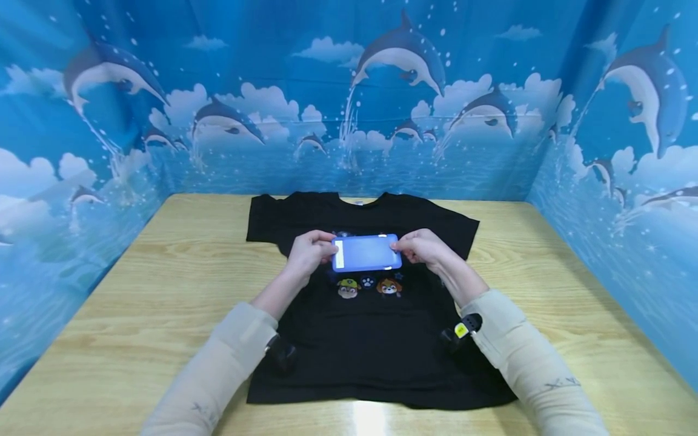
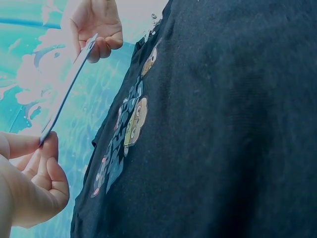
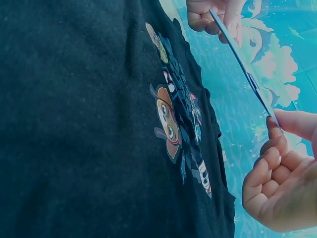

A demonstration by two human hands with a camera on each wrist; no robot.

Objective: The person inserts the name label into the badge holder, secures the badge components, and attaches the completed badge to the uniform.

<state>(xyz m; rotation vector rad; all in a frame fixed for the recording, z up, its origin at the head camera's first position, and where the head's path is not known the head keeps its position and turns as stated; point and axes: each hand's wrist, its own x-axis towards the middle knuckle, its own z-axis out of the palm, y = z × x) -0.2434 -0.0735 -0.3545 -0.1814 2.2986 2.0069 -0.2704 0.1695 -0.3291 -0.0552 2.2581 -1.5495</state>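
Both hands hold up a thin, blue, phone-shaped rectangle (image 1: 366, 253) above a black T-shirt (image 1: 360, 345). It has rounded corners and a white strip near its left end. My left hand (image 1: 311, 254) pinches the left end between thumb and fingers. At the other end, my right hand (image 1: 422, 247) pinches the edge in the same way. Seen edge-on in the left wrist view, the blue rectangle (image 2: 67, 94) looks very slim, with a gap between it and the shirt. Cartoon dog faces (image 1: 368, 287) are printed on the shirt's chest, partly hidden by the rectangle.
The shirt lies spread on a light wood table (image 1: 180, 290), neckline towards the back. A blue curtain with dolphins (image 1: 403, 54) encloses the back and both sides. Dark devices, one with a yellow face (image 1: 461, 330), are strapped at the wrists.
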